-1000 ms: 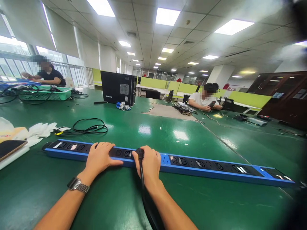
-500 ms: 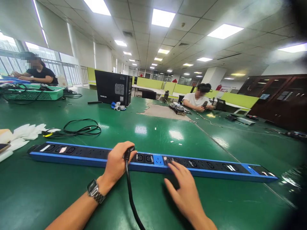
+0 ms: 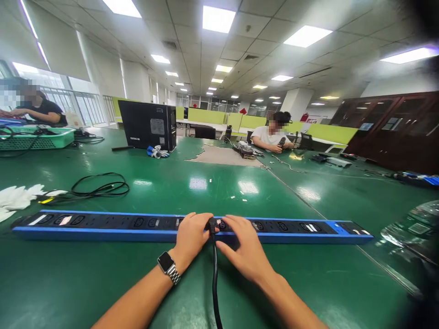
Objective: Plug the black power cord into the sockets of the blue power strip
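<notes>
A long blue-and-black power strip (image 3: pixel 113 223) lies across the green table in front of me, its sockets facing up. My left hand (image 3: pixel 194 235), with a watch on the wrist, is closed around a black power plug (image 3: pixel 212 226) at the middle of the strip. How deep the plug sits in a socket is hidden by my fingers. From the plug a thick black cord (image 3: pixel 215 278) runs down towards me. Just right of it, my right hand (image 3: pixel 247 246) spans the strip, fingers on top and thumb at the front side.
Left of the strip lie a coiled black cable (image 3: pixel 99 187) and white gloves (image 3: pixel 17 198). A computer case (image 3: pixel 147 124) stands farther back, near a green basket (image 3: pixel 37 139). A clear plastic bottle (image 3: pixel 416 228) is at the right. Two people sit across the table.
The plug has passed from my right hand to my left and moved right along the strip. My right hand let go, opened, then came back onto the strip beside the plug. The view has turned right.
</notes>
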Demonstrator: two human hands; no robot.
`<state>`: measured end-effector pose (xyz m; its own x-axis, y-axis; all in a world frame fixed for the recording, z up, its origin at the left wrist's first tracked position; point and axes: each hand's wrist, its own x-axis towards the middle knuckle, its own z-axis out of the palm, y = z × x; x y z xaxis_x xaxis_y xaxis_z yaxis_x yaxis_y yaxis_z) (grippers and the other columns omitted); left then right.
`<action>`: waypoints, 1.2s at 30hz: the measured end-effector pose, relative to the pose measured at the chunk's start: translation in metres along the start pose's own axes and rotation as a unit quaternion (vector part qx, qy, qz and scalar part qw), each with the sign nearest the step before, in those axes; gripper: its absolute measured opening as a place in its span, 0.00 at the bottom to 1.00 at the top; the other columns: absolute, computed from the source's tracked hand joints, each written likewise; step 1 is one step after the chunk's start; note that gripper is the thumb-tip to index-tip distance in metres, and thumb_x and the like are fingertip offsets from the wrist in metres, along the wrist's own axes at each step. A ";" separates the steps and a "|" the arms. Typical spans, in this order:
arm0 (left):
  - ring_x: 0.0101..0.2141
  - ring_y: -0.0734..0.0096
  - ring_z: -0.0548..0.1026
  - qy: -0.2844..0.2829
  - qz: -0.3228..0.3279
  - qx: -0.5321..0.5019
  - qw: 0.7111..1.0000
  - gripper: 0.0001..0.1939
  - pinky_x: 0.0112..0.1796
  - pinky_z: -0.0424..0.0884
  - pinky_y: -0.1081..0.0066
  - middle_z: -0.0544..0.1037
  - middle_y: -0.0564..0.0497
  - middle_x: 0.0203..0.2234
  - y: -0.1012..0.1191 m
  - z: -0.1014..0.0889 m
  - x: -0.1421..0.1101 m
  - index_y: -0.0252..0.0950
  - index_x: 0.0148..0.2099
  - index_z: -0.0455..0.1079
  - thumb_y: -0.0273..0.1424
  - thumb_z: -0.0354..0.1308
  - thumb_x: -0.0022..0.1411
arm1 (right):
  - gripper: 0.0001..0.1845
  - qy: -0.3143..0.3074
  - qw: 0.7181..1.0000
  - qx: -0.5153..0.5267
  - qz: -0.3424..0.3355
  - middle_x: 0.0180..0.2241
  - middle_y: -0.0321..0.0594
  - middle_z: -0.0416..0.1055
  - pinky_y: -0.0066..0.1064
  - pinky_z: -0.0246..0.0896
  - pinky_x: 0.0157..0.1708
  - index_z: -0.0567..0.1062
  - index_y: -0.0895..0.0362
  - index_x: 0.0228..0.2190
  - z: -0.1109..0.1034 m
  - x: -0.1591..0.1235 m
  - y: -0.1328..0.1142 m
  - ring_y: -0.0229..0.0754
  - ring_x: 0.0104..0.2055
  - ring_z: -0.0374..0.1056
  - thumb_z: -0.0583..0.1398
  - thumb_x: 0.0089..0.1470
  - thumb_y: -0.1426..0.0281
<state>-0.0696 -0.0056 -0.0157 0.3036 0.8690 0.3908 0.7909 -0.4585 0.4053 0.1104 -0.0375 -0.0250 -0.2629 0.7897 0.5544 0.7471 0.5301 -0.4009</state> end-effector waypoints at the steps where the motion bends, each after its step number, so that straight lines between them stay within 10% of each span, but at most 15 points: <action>1: 0.50 0.58 0.74 -0.013 0.008 0.017 1.000 0.22 0.55 0.64 0.56 0.78 0.46 0.48 -0.003 -0.003 -0.003 0.40 0.56 0.68 0.34 0.62 0.59 | 0.29 -0.019 1.000 0.011 -0.016 0.53 0.46 0.70 0.50 0.60 0.55 0.68 0.53 0.53 0.008 0.010 -0.003 0.51 0.54 0.63 0.63 0.51 0.59; 5: 0.61 0.46 0.62 -0.042 0.013 0.112 0.993 0.45 0.60 0.54 0.45 0.66 0.41 0.61 -0.021 -0.017 -0.020 0.38 0.66 0.53 0.38 0.68 0.50 | 0.18 0.008 0.998 0.037 -0.049 0.42 0.45 0.76 0.44 0.66 0.46 0.72 0.55 0.48 0.037 0.032 -0.010 0.48 0.44 0.69 0.59 0.57 0.63; 10: 0.60 0.43 0.62 -0.041 0.016 0.156 0.987 0.39 0.58 0.54 0.42 0.67 0.42 0.60 -0.034 -0.020 -0.032 0.38 0.62 0.62 0.45 0.66 0.51 | 0.18 0.227 0.967 0.072 0.088 0.41 0.44 0.76 0.36 0.67 0.42 0.72 0.55 0.47 0.010 0.030 0.012 0.45 0.40 0.72 0.55 0.59 0.59; 15: 0.58 0.43 0.64 -0.019 0.004 0.130 0.991 0.35 0.57 0.53 0.39 0.70 0.41 0.58 -0.031 -0.018 -0.029 0.38 0.61 0.63 0.50 0.60 0.56 | 0.20 0.103 0.988 0.034 0.110 0.39 0.44 0.76 0.38 0.67 0.42 0.75 0.54 0.43 -0.034 0.007 0.065 0.46 0.40 0.73 0.56 0.56 0.55; 29: 0.53 0.59 0.70 -0.052 0.108 -0.103 0.987 0.33 0.55 0.64 0.54 0.73 0.47 0.55 0.071 0.043 0.033 0.40 0.63 0.59 0.25 0.55 0.54 | 0.27 -0.037 0.994 -0.098 0.042 0.50 0.45 0.72 0.56 0.55 0.56 0.63 0.50 0.58 -0.030 -0.015 0.086 0.51 0.52 0.66 0.55 0.57 0.59; 36: 0.47 0.62 0.75 0.076 0.064 -0.142 0.985 0.18 0.50 0.69 0.60 0.79 0.49 0.46 0.083 0.043 0.038 0.40 0.53 0.70 0.24 0.52 0.61 | 0.41 0.031 0.965 -0.241 0.094 0.62 0.55 0.58 0.59 0.43 0.61 0.52 0.60 0.63 -0.017 -0.053 0.101 0.58 0.64 0.52 0.55 0.55 0.53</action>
<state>0.0305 -0.0024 -0.0032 0.2905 0.7731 0.5638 0.5641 -0.6143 0.5517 0.2105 -0.0312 -0.0825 -0.0681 0.8299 0.5537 0.9795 0.1612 -0.1211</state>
